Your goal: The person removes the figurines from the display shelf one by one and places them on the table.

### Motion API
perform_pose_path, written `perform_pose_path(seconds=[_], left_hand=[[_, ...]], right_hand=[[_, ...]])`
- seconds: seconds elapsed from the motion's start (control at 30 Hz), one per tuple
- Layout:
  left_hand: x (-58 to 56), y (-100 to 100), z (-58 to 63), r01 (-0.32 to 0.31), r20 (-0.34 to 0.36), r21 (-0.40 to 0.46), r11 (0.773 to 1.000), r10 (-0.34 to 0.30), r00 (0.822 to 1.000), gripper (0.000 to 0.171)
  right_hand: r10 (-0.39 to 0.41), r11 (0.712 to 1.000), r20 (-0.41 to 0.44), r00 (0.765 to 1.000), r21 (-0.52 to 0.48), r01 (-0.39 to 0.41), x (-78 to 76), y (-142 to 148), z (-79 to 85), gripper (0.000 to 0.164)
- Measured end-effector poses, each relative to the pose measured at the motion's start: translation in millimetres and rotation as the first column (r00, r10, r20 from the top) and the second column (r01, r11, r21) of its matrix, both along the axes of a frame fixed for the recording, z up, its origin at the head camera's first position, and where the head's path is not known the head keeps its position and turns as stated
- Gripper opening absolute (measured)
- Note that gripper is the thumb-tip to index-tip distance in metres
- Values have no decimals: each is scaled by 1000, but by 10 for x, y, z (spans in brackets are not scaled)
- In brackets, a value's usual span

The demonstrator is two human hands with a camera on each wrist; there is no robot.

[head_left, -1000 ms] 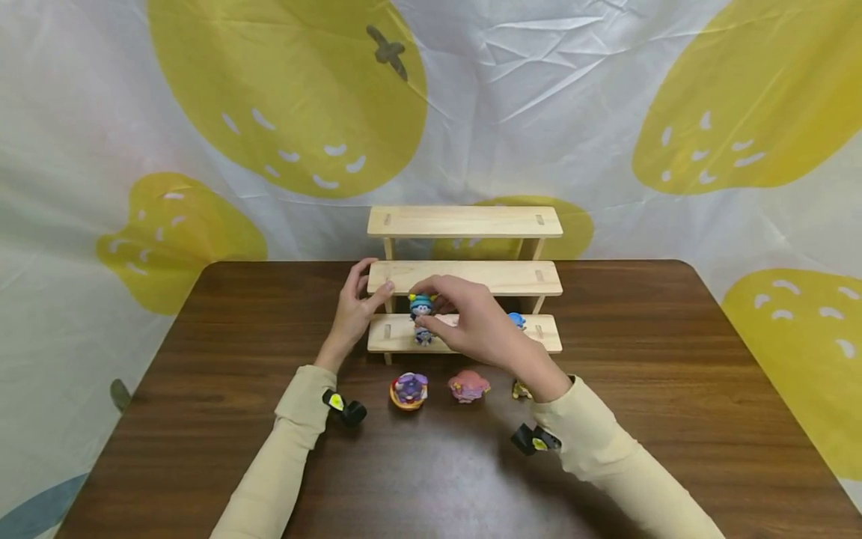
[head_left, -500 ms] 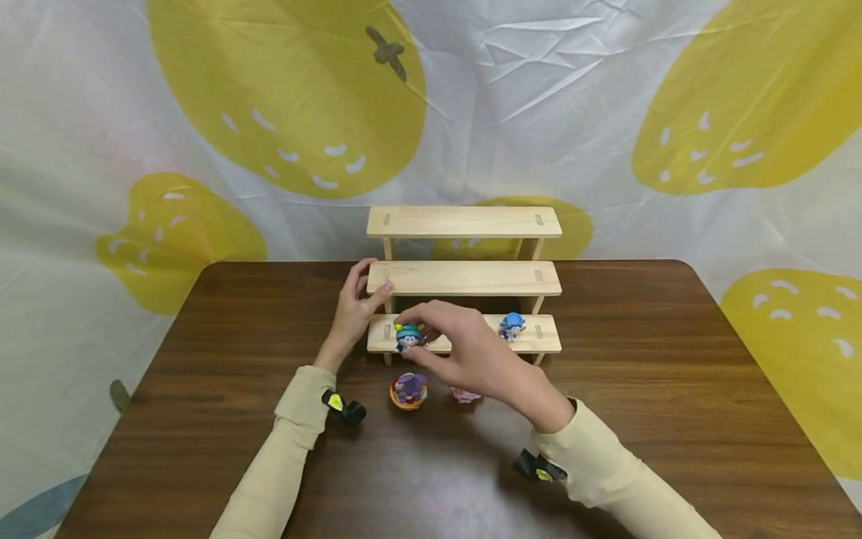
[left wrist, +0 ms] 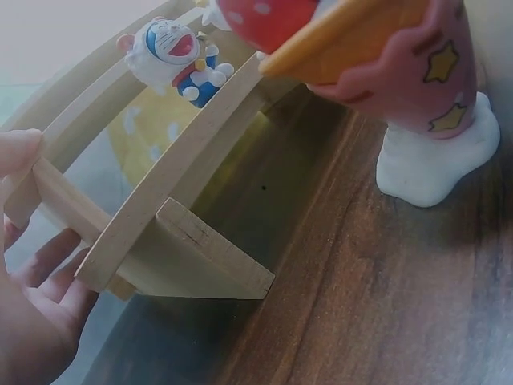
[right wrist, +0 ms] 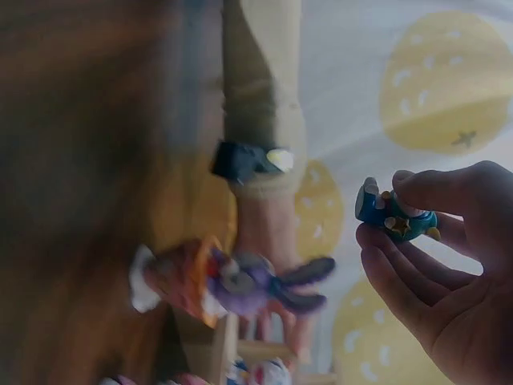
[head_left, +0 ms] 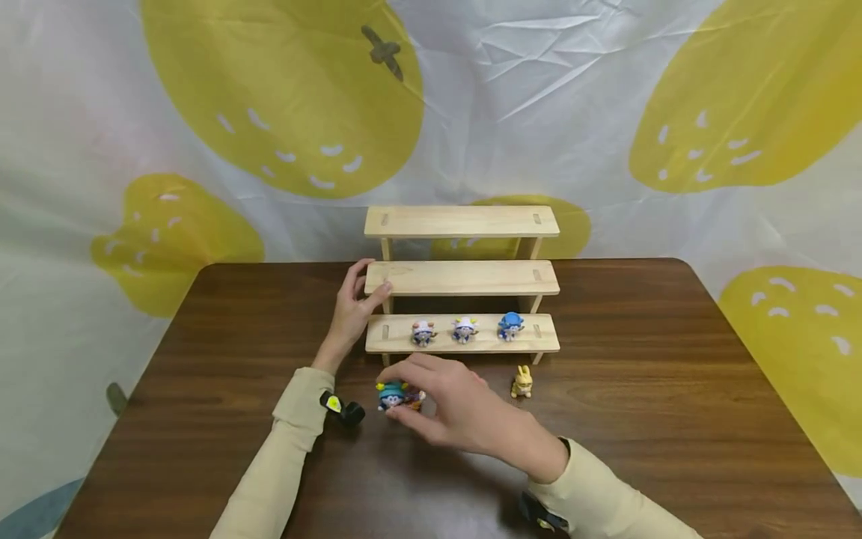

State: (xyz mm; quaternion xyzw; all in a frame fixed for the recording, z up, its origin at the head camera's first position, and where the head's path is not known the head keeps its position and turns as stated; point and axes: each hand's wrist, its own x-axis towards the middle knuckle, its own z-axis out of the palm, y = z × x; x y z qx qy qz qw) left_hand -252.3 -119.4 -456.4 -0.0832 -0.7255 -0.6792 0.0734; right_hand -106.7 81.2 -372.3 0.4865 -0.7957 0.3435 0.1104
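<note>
My left hand point(head_left: 349, 318) holds the left end of the middle shelf of a three-tier wooden stand point(head_left: 465, 278), thumb on top and fingers behind. In front of the stand, above the table, my right hand point(head_left: 458, 404) pinches a small figurine point(head_left: 390, 397) with a teal hat between thumb and fingers; its teal body point(right wrist: 401, 224) with a star shows in the right wrist view. Just behind it in the head view, a purple rabbit figurine point(right wrist: 248, 281) in an orange-rimmed cone is mostly covered. The right hand also hides most of a pink figurine.
Three small figurines stand on the lowest shelf: one in a white hat with pinkish ears point(head_left: 423, 333), one in white with yellow point(head_left: 465, 329), one in blue point(head_left: 510, 326). A yellow rabbit figurine point(head_left: 521, 382) stands on the brown table point(head_left: 640, 419), right of the right hand.
My right hand has carried the teal-hatted figurine from over the lowest shelf toward me, down and slightly left. The shelf figurines and yellow rabbit now show. My left hand stays on the stand.
</note>
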Motion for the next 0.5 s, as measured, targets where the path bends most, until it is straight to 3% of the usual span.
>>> perform_pose_path(seconds=[0.37,0.5], left_hand=[[-15,-1,-6,-1,5,16,1000,1,1000,56],[-11,4,-12,0,12,7,1000,0,1000,56]], right_hand=[[24,993,11,1000,113,-25,118,-130,-373,29],[7,983,64,998,181,-19,138,-173,-487,29]])
